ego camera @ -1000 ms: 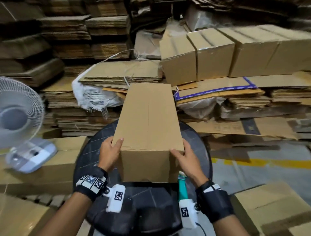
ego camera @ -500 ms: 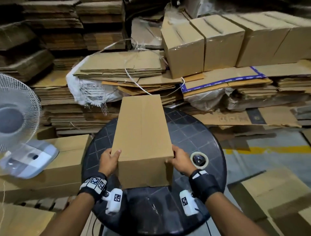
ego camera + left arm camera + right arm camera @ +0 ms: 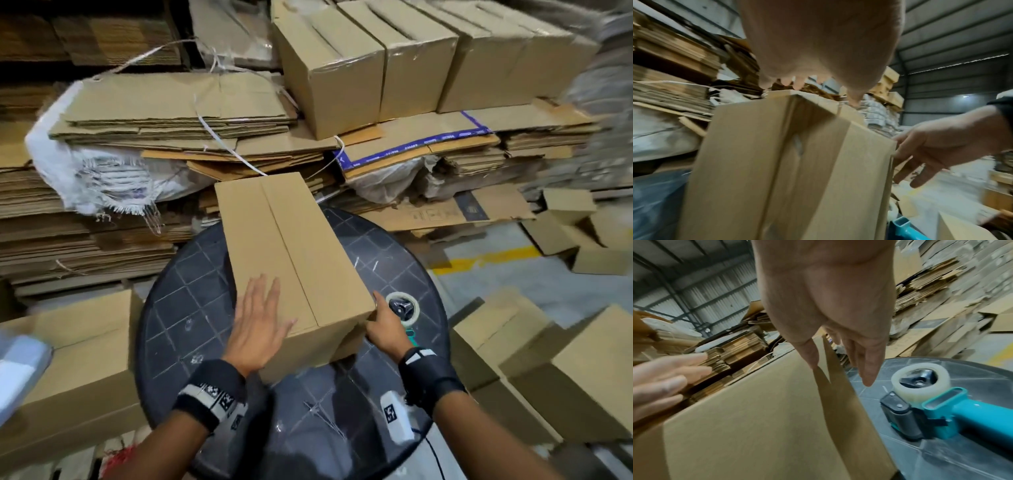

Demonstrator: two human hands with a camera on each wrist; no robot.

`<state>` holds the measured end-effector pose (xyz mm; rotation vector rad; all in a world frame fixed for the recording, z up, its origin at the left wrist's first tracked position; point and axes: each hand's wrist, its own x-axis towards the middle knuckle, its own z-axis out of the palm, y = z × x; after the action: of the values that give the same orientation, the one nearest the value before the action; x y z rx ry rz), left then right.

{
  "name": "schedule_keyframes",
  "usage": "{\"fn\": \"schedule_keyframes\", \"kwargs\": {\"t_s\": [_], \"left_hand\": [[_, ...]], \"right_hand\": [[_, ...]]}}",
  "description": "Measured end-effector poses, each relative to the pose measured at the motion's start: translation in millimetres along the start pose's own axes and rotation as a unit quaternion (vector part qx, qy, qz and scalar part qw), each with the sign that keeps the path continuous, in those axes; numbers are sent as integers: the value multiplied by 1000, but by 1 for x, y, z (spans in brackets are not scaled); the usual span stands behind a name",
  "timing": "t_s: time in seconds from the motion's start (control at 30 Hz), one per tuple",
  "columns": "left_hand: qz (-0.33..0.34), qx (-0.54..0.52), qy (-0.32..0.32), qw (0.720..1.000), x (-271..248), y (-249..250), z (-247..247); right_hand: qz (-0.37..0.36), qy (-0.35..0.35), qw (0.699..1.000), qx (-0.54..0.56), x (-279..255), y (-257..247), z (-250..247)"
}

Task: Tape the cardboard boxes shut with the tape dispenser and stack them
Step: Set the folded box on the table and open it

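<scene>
Left hand (image 3: pixel 258 322), fingers flat, pins the long brown cardboard box (image 3: pixel 291 253) on the round black worktop (image 3: pixel 178 308); right hand (image 3: pixel 385 325), fingers loose, steadies its corner beside the teal tape dispenser (image 3: pixel 937 408), seam apparently untaped.

box (image 3: pixel 291 253): plain brown
table (image 3: pixel 191 308): black, pale grid lines
tape dispenser (image 3: pixel 966 417): teal handle, clear roll
floor stripe (image 3: pixel 486 258): yellow

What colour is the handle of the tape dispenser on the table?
Teal; the tape dispenser shows best in the right wrist view.
</scene>
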<state>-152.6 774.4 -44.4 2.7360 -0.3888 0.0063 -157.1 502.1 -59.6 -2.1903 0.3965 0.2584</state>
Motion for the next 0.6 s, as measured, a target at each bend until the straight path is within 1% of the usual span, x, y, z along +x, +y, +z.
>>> {"fn": "schedule_keyframes", "kwargs": {"t_s": [0.07, 0.1, 0.13, 0.2, 0.27, 0.33, 0.4, 0.5, 0.6], "left_hand": [[90, 32, -54, 994, 14, 12, -5], [123, 45, -73, 989, 22, 19, -6], [148, 54, -91, 983, 30, 26, -6], [169, 72, -126, 975, 48, 35, -2], [158, 86, -161, 971, 60, 38, 8], [130, 100, -174, 971, 65, 39, 20], [111, 118, -164, 973, 65, 39, 30], [95, 114, -143, 979, 65, 38, 39], [89, 103, -111, 984, 65, 39, 43]], "right_hand": [[33, 18, 999, 13, -8, 8, -6], [56, 25, 998, 7, -11, 13, -9], [76, 37, 996, -4, -12, 21, -11], [112, 48, 992, -29, -12, 40, -17], [134, 47, 989, -45, -6, 62, -22], [163, 48, 984, -50, -2, 80, -31], [186, 37, 979, -70, 2, 99, -40], [209, 11, 973, -97, 12, 127, -46], [194, -21, 971, -142, 27, 149, -45]]}}
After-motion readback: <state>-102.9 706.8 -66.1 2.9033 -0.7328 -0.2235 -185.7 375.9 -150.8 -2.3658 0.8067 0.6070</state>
